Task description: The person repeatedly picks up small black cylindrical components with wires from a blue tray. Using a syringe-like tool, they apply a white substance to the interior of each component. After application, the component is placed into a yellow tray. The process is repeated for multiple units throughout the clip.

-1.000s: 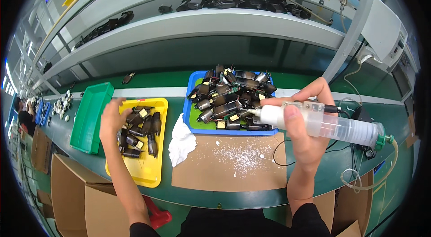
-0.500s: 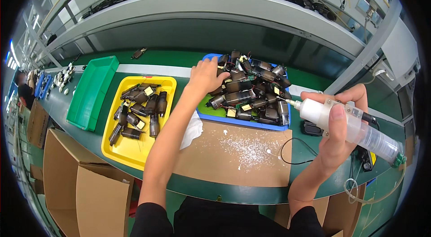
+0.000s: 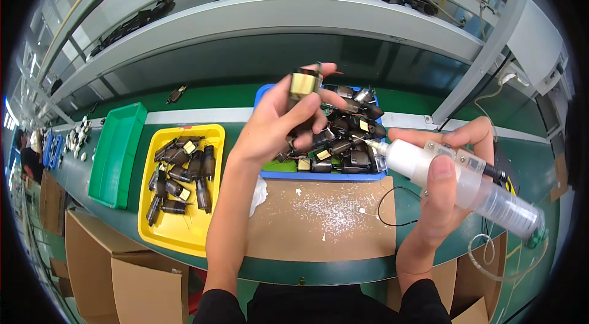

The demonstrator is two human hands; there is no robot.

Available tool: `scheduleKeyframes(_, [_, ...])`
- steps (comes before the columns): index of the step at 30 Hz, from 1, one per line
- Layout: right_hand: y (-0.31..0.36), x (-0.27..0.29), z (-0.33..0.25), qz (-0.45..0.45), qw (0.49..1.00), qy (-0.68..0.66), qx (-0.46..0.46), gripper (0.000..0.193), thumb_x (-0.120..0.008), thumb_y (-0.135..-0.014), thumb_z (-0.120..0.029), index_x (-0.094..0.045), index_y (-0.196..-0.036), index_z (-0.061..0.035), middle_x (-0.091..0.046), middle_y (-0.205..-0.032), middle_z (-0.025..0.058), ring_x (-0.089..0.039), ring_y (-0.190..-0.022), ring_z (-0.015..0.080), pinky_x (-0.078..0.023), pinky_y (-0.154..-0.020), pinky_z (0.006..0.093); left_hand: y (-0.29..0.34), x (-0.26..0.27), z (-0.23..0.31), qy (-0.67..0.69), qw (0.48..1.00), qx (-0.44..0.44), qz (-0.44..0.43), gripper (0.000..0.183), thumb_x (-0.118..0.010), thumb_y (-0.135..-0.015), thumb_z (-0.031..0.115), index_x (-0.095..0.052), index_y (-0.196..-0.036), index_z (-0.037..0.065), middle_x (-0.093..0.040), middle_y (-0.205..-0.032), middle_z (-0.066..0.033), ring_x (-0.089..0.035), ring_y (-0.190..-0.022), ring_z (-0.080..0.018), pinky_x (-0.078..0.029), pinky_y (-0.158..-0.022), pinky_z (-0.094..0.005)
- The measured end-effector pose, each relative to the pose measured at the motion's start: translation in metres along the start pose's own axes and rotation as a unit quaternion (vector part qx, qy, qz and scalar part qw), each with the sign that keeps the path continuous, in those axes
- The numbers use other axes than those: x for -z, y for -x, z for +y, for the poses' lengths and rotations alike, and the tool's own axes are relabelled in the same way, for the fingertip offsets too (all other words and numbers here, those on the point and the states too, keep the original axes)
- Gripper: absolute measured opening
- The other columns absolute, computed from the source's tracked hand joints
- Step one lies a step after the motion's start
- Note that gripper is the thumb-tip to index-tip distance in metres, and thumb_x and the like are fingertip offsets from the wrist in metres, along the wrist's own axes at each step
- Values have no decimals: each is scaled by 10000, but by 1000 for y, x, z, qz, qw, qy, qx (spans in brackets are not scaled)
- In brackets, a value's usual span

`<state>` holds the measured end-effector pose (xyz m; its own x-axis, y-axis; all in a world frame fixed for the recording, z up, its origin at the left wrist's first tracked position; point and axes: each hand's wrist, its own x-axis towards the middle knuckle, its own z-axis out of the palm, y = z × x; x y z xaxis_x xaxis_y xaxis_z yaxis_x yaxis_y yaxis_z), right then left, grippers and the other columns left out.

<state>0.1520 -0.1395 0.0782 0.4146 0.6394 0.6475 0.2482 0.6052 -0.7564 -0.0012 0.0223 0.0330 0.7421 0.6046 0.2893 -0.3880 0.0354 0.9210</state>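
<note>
Green matting covers the long table, whose front edge curves across the lower part of the view, with brown cardboard boxes standing below it at the person's left. Above the table runs a grey metal shelf carrying dark parts, held by a slanted grey post on the right. On the table lie, from left to right, an empty green plastic bin, a yellow plastic tray with dark small motors in it, and a blue plastic tray heaped with more of them. A brown cardboard sheet speckled with white crumbs lies at the near edge, between the forearms, with a white cloth just beside it. The left hand is raised above the blue tray, fingers pinching a small motor with a yellowish metal face. The right hand is closed around a clear plastic dispensing syringe, its white tip pointing left toward the blue tray's right end. Bare matting lies open to the right of the sheet, crossed by a thin black wire.
</note>
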Motion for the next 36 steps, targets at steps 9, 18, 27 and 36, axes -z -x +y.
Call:
scheduleKeyframes(9, [9,-26,-4,39,999,18,-29,470,-611,-834,-417,-311,-904,-61,-675,-807,188,-633,-707,160,-508,-732,253,16,-21,-7,193,970,44,-143,656,-555,-884,311,-295,-1366,-50,-531,-1116,-174,-568,-809,-189,-453,-570,-308])
scheduleKeyframes(18, [14,-25,0,16,999,22,-36,462,-632,-834,-380,-292,-918,-78,-674,-825,201,-647,-715,184,-530,-728,291,19,-18,-1,160,978,74,-115,778,-726,-730,351,-408,-1255,-126,-561,-1136,-208,-621,-834,-224,-503,-588,-311])
scheduleKeyframes(27, [19,-23,-4,8,995,60,-73,576,-669,-791,-485,-264,-906,-93,-670,-837,206,-668,-747,232,-547,-722,317,22,-18,4,99,987,86,-98,756,-745,-696,364,-470,-1213,-114,-559,-1155,-185,-607,-952,-200,-527,-639,-272])
scheduleKeyframes(36, [28,-19,-6,-22,998,49,-31,538,-716,-786,-314,-264,-914,-53,-659,-870,250,-672,-764,267,-550,-748,332,19,-19,1,91,986,25,-135,741,-791,-689,402,-506,-1157,-97,-559,-1133,-153,-535,-1065,-222,-376,-949,-345])
